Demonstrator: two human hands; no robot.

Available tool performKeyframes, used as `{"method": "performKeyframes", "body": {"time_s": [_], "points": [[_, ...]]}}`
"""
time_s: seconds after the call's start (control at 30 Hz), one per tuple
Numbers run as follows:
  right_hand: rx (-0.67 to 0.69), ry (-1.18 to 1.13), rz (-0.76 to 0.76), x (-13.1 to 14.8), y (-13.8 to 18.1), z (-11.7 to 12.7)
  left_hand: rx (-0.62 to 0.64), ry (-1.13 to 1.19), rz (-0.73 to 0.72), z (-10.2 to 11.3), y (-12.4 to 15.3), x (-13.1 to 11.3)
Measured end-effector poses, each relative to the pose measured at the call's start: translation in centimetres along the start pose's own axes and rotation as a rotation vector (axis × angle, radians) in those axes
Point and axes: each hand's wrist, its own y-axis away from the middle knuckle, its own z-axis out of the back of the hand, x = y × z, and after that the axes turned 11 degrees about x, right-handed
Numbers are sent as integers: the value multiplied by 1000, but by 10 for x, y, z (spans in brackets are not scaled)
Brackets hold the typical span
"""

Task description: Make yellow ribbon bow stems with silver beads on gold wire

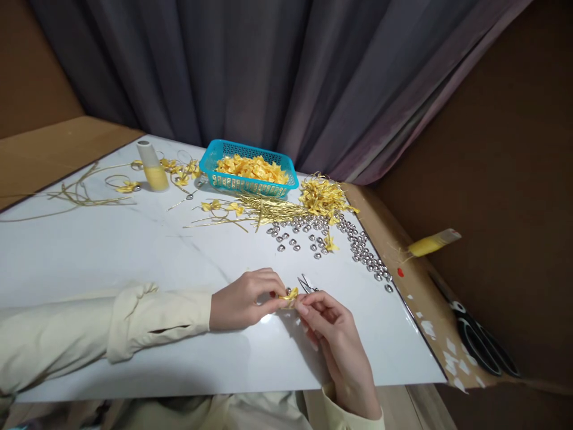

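Between my two hands, just above the white board, is a small yellow ribbon bow (292, 295) with a silvery bead beside it. My left hand (250, 298) pinches the bow's left side between thumb and fingers. At its right side, the thumb and index finger of my right hand (331, 325) close on the bow as well. Small metal scissors (305, 283) show with their blades just beyond my right fingers; whether that hand holds them or they lie on the board I cannot tell.
A blue basket (251, 184) holds yellow bows. Nearby lie gold twist ties (273, 211), a pile of yellow bows (324, 198) and scattered silver beads (367, 254). A glue bottle (154, 170) stands left; another bottle (434, 243) and black scissors (481, 343) are right.
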Motion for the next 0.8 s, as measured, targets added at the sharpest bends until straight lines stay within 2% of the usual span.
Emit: {"method": "performKeyframes", "body": {"time_s": [0.17, 0.3, 0.5, 0.6, 0.7, 0.8], "points": [[36, -105, -17, 1, 0, -7, -3, 102, 83, 1, 0, 2], [33, -32, 52, -3, 0, -12, -23, 130, 113, 1, 0, 3], [-174, 438, 323, -17, 2, -24, -35, 85, 93, 0, 1, 2], [-282, 743, 529, -21, 4, -29, -40, 78, 101, 1, 0, 1], [-269, 1013, 747, -23, 3, -27, -36, 79, 90, 1, 0, 0], [-226, 1175, 901, -23, 0, -23, -33, 69, 68, 1, 0, 0]]}}
